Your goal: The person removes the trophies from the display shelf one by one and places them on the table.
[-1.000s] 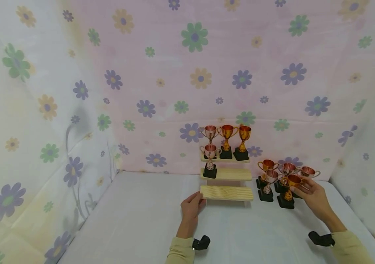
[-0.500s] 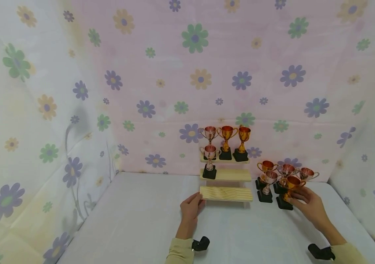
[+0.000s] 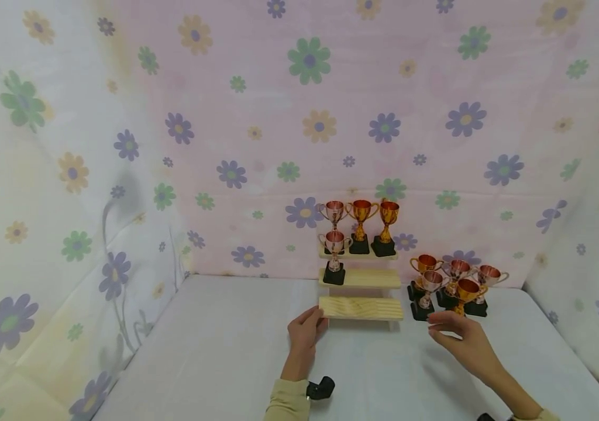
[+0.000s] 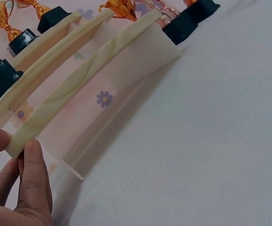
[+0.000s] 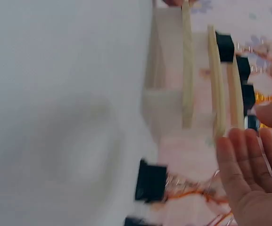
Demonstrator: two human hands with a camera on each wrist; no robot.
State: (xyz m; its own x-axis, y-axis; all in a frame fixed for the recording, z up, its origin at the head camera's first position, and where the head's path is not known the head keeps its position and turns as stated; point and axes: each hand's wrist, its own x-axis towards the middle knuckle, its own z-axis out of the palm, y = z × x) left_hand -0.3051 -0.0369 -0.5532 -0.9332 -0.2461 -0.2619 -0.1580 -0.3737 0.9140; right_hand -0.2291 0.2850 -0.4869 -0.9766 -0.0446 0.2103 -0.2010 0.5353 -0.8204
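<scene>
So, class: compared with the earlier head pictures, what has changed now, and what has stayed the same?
The right hand has come off the front gold trophy and moved left and toward the person, now empty. The left hand still pinches the left end of the bottom shelf; trophy and shelf look unmoved.

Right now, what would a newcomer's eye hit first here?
Probably the gold and pinkish metallic cup trophies on black square bases: three on the top step of a pale wooden stand, one at the left of its middle step, five clustered on the white tabletop at right. The left hand, pinching the bottom step's left end, comes next.
</scene>
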